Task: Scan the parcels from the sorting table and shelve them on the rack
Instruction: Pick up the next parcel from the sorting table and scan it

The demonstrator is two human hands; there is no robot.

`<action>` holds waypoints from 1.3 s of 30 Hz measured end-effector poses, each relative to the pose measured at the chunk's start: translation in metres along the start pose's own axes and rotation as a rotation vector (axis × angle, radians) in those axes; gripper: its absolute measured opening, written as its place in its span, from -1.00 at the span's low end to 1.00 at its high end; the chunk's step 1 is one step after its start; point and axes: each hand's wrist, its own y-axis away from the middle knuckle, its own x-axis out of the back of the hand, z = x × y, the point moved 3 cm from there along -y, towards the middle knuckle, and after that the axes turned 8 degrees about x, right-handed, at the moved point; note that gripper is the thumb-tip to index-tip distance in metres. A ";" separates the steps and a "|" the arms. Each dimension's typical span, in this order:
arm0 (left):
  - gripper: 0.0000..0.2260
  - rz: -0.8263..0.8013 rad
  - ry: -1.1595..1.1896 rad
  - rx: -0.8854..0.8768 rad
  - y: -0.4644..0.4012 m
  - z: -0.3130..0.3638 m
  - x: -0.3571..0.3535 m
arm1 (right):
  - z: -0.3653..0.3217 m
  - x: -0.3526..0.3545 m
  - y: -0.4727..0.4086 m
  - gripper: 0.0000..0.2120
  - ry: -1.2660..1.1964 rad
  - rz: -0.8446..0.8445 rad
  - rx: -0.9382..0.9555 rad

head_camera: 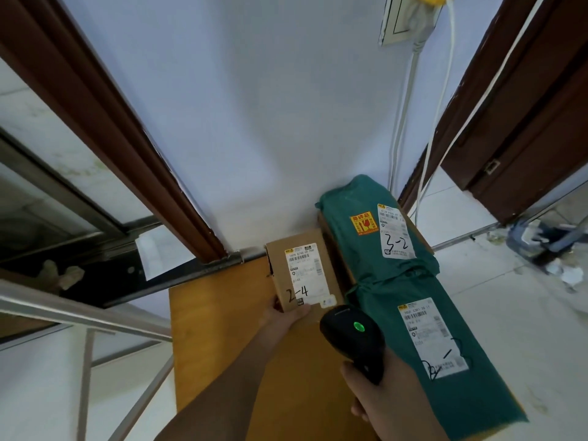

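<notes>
Cardboard parcel point(299, 276): small box, lying flat at the far end of the wooden desk point(219, 316), near the wall. White shipping label faces up, barcode toward the far end, "2-4" handwritten at the near end.

Left hand point(284, 315): grips the near edge of the box, thumb on top by the label corner, fingers at the near left corner. What the fingers do beneath the box cannot be seen.

Right hand point(386, 399): wrapped round the handle of a black barcode scanner point(353, 340). Head points toward the box label; green indicator on top is lit. Whether a trigger finger is pressed cannot be told.

Just right of the box: two green-wrapped parcels lying end to end. Far one point(375, 230) marked "3-2", with an orange sticker beside its label. Near one point(445, 354) has a handwritten mark too blurred to read with certainty.

Judgement: scan step in hand for the 2-4 box. The green light may signal a good read, but this is not confirmed.

Next move, as judged: lift the box clear with the left grip and carry it to the rack; the rack is not identifiable in view. "2-4" likely names the slot. The green parcels appear to remain for scanning.
</notes>
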 end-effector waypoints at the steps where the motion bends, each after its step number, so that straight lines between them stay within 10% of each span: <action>1: -0.14 0.010 -0.019 -0.014 0.007 -0.002 0.004 | -0.005 0.000 0.000 -0.88 0.004 0.006 0.024; 28: -0.03 -0.013 0.061 -0.321 0.178 -0.068 0.013 | -0.010 -0.024 0.134 -0.88 0.070 0.212 0.279; 39: 0.16 0.071 0.177 -0.325 0.260 -0.149 -0.022 | 0.047 0.006 0.224 -0.91 0.088 0.053 0.390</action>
